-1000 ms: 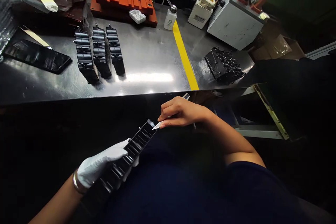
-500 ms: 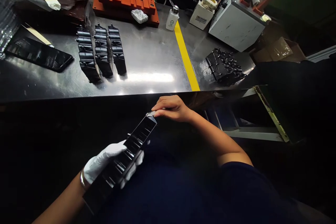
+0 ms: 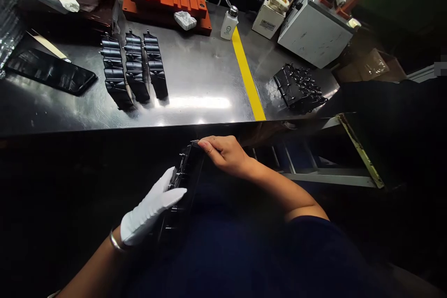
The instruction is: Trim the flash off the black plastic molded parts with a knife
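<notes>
My left hand (image 3: 150,205), in a white glove, grips a long black plastic part (image 3: 186,181) in front of the bench edge. The part is tilted, with small pegs showing along its left side; its lower end is lost in the dark. My bare right hand (image 3: 226,153) is closed at the part's upper end, thumb and fingers pinching a small thin grey blade-like piece (image 3: 194,141). Most of that piece is hidden by the fingers. On the bench, three similar black ribbed parts (image 3: 134,67) stand side by side at the left.
The metal bench (image 3: 195,79) carries an orange fixture (image 3: 164,0) with a crumpled white wad (image 3: 185,20). Nearby are a white pump bottle (image 3: 229,22), yellow tape (image 3: 247,74), a grey box (image 3: 316,28), more black parts (image 3: 298,87) and a phone-like slab (image 3: 52,72).
The black part has been turned from its open ribbed face toward its pegged side and stands steeper. My left hand has shifted its grip; my right hand has come slightly down with its wrist turned.
</notes>
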`<state>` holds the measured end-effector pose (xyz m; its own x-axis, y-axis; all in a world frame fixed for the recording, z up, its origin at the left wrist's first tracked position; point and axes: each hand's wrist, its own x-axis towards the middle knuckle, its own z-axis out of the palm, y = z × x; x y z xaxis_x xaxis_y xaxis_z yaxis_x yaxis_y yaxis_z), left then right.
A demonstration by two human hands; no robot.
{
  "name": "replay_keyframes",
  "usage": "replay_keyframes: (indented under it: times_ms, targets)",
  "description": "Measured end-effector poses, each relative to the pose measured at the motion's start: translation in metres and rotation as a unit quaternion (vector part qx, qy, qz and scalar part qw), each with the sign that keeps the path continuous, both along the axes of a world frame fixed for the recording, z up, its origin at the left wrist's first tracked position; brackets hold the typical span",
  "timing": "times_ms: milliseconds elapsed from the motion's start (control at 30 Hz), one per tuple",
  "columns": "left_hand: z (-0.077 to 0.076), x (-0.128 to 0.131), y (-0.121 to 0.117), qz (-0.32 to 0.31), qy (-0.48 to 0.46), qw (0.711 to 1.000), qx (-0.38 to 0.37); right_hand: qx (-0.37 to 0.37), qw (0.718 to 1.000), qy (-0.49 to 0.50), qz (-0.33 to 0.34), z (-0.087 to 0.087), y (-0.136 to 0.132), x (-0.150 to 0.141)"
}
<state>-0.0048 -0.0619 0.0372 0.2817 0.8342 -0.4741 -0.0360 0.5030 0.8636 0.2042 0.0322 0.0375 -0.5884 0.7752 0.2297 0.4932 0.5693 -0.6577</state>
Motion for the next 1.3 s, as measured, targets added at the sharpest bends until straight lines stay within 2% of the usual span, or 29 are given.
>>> replay_keyframes:
  times_ms: [300, 433, 567, 667, 767, 900, 1067, 1300]
  targets:
    - [-0.009, 0.001, -0.003, -0.009, 0.005, 1.000, 0.008, 0.007, 0.997, -0.075, 0.026, -0.001, -0.004, 0.001]
    - [-0.013, 0.003, 0.000, 0.003, 0.014, 0.999, 0.029, 0.006, 0.998, -0.015, 0.053, 0.000, -0.002, 0.006]
    - [-0.023, 0.006, 0.003, 0.116, 0.123, 0.984, 0.061, 0.061, 0.995, 0.063, 0.043, 0.006, 0.000, 0.009]
    - [-0.036, 0.007, -0.003, 0.201, 0.233, 0.946, 0.105, 0.139, 0.989, 0.028, 0.046, 0.010, -0.001, 0.010]
    - [-0.049, 0.005, -0.012, 0.235, 0.277, 0.916, 0.172, 0.186, 0.980, -0.037, 0.058, 0.011, -0.003, 0.010]
    - [-0.060, 0.002, -0.018, 0.226, 0.290, 0.895, 0.251, 0.213, 0.969, -0.088, 0.092, 0.009, -0.006, 0.011]
    - [-0.068, -0.004, -0.020, 0.203, 0.280, 0.889, 0.301, 0.267, 0.955, -0.075, 0.106, 0.010, -0.006, 0.012]
    - [-0.048, -0.006, -0.014, 0.121, 0.223, 0.943, 0.217, 0.257, 0.952, -0.078, 0.144, 0.010, -0.005, 0.014]
